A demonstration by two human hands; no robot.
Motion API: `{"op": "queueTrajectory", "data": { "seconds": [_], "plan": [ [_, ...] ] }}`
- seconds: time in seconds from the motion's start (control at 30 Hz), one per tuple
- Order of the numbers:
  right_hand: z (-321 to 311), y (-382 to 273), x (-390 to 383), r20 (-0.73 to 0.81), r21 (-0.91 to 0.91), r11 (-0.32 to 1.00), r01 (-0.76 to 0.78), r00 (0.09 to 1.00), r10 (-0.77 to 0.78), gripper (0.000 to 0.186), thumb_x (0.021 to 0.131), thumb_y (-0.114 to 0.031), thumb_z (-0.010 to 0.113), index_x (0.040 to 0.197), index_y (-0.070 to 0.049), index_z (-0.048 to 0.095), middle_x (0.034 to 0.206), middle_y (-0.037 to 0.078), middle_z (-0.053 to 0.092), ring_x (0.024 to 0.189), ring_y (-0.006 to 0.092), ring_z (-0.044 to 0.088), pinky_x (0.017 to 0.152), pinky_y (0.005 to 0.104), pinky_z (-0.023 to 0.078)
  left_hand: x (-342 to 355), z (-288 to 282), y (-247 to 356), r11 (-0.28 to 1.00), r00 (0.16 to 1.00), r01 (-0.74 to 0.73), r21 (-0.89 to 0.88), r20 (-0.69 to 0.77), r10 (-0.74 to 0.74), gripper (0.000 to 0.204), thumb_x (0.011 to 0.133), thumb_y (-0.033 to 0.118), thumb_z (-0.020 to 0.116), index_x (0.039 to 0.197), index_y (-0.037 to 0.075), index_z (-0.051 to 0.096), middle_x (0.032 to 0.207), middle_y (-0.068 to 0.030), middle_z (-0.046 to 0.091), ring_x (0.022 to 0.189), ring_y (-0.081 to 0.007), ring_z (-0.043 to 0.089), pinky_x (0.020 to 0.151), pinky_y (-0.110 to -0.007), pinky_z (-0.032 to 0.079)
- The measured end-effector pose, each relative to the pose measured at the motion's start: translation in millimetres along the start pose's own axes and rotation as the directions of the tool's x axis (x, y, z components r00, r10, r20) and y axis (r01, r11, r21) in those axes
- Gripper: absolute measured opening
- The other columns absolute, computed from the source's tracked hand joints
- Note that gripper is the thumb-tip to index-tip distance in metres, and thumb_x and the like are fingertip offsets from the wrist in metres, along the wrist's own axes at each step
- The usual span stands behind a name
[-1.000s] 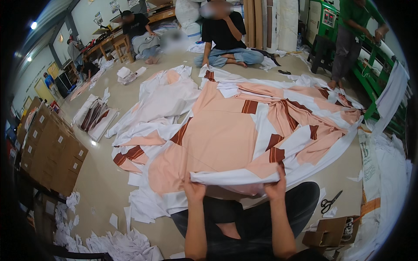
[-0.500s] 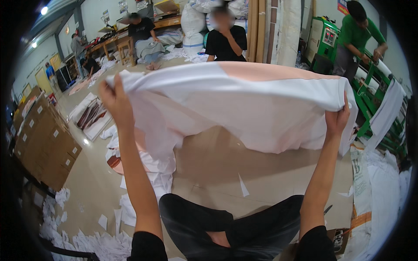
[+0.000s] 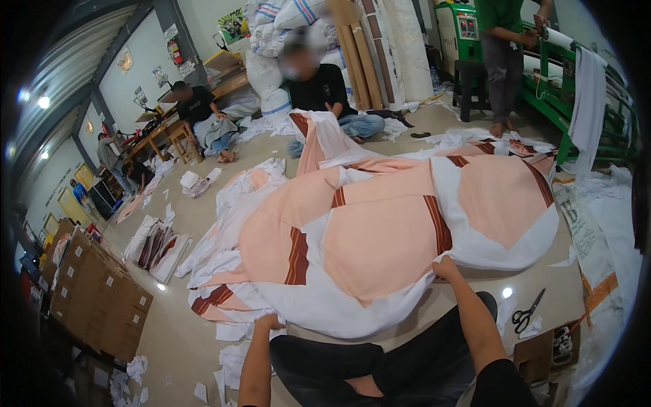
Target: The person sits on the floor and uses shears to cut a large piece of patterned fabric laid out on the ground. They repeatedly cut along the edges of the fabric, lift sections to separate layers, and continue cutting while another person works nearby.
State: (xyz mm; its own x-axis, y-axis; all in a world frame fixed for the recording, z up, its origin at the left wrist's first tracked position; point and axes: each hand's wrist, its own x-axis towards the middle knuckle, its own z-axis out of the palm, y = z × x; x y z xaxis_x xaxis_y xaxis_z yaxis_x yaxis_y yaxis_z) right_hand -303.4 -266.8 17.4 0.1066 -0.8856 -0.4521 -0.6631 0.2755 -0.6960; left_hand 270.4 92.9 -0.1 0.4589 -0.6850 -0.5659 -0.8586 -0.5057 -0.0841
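Note:
A large printed cloth, white with peach panels and dark red-brown striped bands, spreads over the floor before my crossed legs, puffed up in places. My right hand is closed on its near edge, just below a striped band. Farther left and nearer to me, my left hand pinches the white near edge; its fingers are partly hidden. Behind the spread part, the cloth bunches into folds toward a seated person.
Black-handled scissors lie on the floor right of my knee. Folded cloths and brown cartons are at left, with white scraps scattered about. One person sits across from me; another stands by a green machine.
The cloth, held up and stretched between my raised hands before, has come down and lies spread on the floor. Both hands have lowered toward me, and the view has tilted.

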Motion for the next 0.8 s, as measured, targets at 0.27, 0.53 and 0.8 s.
{"op": "queueTrajectory", "data": {
  "seconds": [0.27,0.53,0.8],
  "plan": [
    [-5.4,-1.5,-11.0,0.152,-0.387,0.919,0.077,0.988,-0.019,0.031,0.083,-0.019,0.06,0.099,0.007,0.068,0.086,0.023,0.073,0.076,0.0365,0.073,0.075,0.0427,0.058,11.5,-217.3,42.5,0.643,0.553,-0.496,-0.583,-0.783,-0.284,0.067,0.089,0.03,0.066,0.143,-0.003,0.045,0.14,-0.0252,0.054,0.127,-0.0365,0.055,0.107,-0.045,0.044],
    [-17.8,-2.9,-7.0,0.07,-0.326,0.925,0.193,0.981,-0.18,0.037,0.084,-0.016,0.055,0.109,0.009,0.063,0.092,0.026,0.072,0.081,0.0373,0.073,0.075,0.0427,0.058,19.1,43.8,92.3,0.997,0.99,0.069,0.023,0.12,-0.071,0.098,0.092,0.061,0.051,0.157,-0.003,0.015,0.162,-0.0331,0.004,0.149,-0.0538,0.008,0.116,-0.067,0.02],
    [-13.7,-29.9,-22.4,0.302,-0.43,0.866,0.255,0.945,-0.128,0.038,0.083,-0.02,0.062,0.102,0.012,0.062,0.09,0.027,0.072,0.074,0.0346,0.071,0.067,0.0433,0.056,15.9,29.8,99.0,0.936,0.958,0.264,-0.232,-0.049,-0.282,0.075,0.086,0.05,0.067,0.135,-0.003,0.048,0.141,-0.0278,0.045,0.124,-0.0473,0.053,0.1,-0.063,0.044]
  ]
}}
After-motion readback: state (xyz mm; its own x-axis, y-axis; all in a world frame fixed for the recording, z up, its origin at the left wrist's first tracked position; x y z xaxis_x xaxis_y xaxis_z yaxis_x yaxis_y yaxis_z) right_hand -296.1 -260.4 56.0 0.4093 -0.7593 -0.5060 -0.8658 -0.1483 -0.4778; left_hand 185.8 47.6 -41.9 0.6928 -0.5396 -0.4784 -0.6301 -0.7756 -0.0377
